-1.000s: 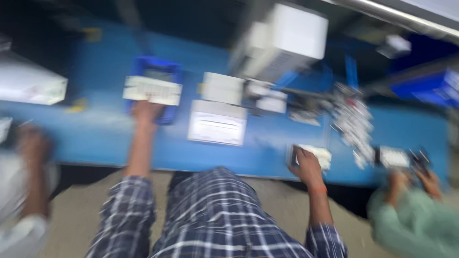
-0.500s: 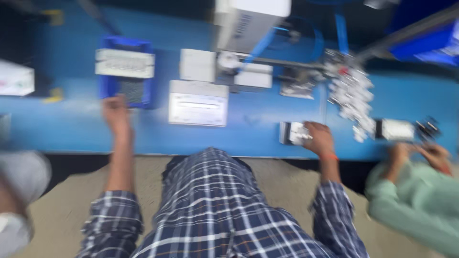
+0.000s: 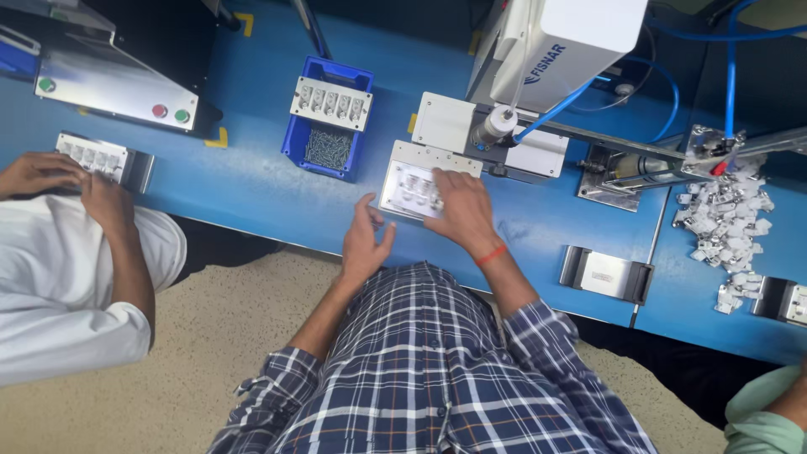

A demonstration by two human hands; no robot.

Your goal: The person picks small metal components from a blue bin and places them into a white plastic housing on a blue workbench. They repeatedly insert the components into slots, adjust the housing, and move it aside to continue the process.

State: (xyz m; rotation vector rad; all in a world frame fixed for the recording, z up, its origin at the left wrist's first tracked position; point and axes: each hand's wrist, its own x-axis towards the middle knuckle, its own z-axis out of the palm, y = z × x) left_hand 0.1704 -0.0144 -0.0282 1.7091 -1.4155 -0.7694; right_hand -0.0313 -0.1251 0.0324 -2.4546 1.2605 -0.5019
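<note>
A white moulded plate (image 3: 409, 185) with several recesses lies on a flat white fixture (image 3: 433, 160) in the middle of the blue bench (image 3: 252, 189), under the nozzle (image 3: 494, 126) of a dispensing machine. My right hand (image 3: 461, 210) lies over the plate's right end, fingers pressed on it. My left hand (image 3: 366, 240) hovers at the bench's front edge just left of the plate, fingers apart and holding nothing.
A blue bin (image 3: 329, 147) of screws carries another white plate (image 3: 330, 102). The white machine head (image 3: 563, 38) stands behind. To the right are a metal holder (image 3: 607, 273) and a pile of small white parts (image 3: 723, 219). A co-worker's hands (image 3: 63, 181) work at left by a button box (image 3: 118, 84).
My left hand came back from the blue bin to the bench's front edge. My right hand moved left from the metal holder onto the white plate in the middle.
</note>
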